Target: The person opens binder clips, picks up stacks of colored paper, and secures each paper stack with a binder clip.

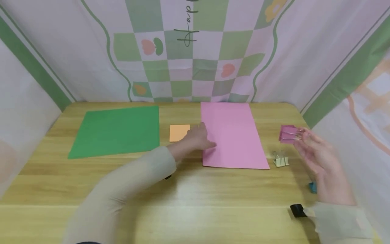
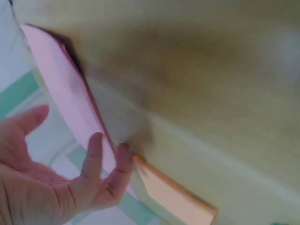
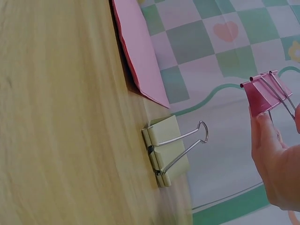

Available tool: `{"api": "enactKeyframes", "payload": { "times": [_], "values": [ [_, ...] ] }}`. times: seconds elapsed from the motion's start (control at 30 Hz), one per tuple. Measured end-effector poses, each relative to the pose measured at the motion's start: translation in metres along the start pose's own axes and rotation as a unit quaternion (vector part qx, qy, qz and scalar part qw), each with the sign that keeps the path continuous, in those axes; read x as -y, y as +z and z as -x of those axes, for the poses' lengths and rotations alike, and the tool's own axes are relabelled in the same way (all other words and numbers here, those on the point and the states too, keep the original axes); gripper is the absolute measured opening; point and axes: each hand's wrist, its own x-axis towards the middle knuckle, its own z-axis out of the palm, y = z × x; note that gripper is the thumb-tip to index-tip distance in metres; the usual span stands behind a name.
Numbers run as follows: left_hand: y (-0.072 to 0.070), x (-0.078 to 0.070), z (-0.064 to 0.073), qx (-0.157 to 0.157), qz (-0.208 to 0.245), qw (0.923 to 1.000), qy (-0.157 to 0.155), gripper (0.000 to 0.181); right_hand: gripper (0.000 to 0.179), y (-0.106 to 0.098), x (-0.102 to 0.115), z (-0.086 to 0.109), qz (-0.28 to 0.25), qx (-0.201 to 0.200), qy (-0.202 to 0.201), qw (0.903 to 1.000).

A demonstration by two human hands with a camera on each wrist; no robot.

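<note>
Left hand (image 1: 197, 138) spreading loose fingers at the nine-o'clock edge of rectangular pink paper (image 1: 234, 139), right hand (image 1: 323, 156) pinching a pink metal binder clip (image 1: 287, 134) at its three o'clock

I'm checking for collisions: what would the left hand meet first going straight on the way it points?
Most likely the pink paper: the left hand reaches to its left edge, though whether they already touch is unclear.

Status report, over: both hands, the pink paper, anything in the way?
Left hand at left edge of pink paper, contact unclear. Right hand holds pink binder clip, raised. Nothing seen between them; pale yellow clip near paper's near right corner.
</note>
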Motion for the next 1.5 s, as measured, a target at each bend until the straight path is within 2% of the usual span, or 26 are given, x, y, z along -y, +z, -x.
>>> {"api": "enactKeyframes", "payload": {
  "times": [0.17,0.27,0.37,0.43,0.53,0.6,0.77,0.93,1.2,1.3,1.5],
  "values": [
    [-0.005,-0.019,-0.011,-0.002,-0.024,0.9976,-0.064,0.119,0.028,0.005,0.000,-0.003,-0.010,-0.027,-0.002,0.9996],
    [-0.004,-0.035,-0.017,0.001,-0.083,0.9909,-0.106,0.125,0.027,0.007,-0.002,-0.004,-0.002,-0.038,-0.001,0.9993],
    [-0.001,-0.051,-0.022,0.005,-0.140,0.9809,-0.135,0.119,0.027,0.007,-0.001,-0.005,0.013,-0.039,-0.002,0.9992],
    [0.001,-0.060,-0.025,0.001,-0.157,0.9765,-0.148,0.102,0.027,0.008,0.001,-0.006,0.023,-0.041,-0.001,0.9989],
    [0.002,-0.068,-0.024,-0.010,-0.131,0.9780,-0.162,0.080,0.028,0.010,0.002,-0.007,0.036,-0.052,-0.001,0.9980],
    [0.004,-0.071,-0.024,-0.015,-0.119,0.9776,-0.172,0.073,0.027,0.012,0.002,-0.008,0.039,-0.065,0.003,0.9971],
    [0.007,-0.071,-0.025,-0.009,-0.074,0.9768,-0.201,0.080,0.027,0.012,-0.002,-0.008,0.040,-0.081,0.008,0.9959],
    [0.006,-0.070,-0.025,-0.020,-0.031,0.9709,-0.237,0.083,0.026,0.012,-0.004,-0.009,0.031,-0.082,0.006,0.9961],
    [0.005,-0.068,-0.028,-0.008,-0.040,0.9649,-0.259,0.091,0.028,0.016,-0.009,-0.011,0.042,-0.087,0.012,0.9953],
    [0.008,-0.066,-0.034,-0.004,-0.040,0.9636,-0.264,0.089,0.028,0.018,-0.011,-0.012,0.056,-0.087,0.013,0.9946],
    [0.012,-0.063,-0.044,-0.005,-0.043,0.9618,-0.270,0.085,0.029,0.021,-0.012,-0.016,0.051,-0.077,0.016,0.9956]
  ]
}}
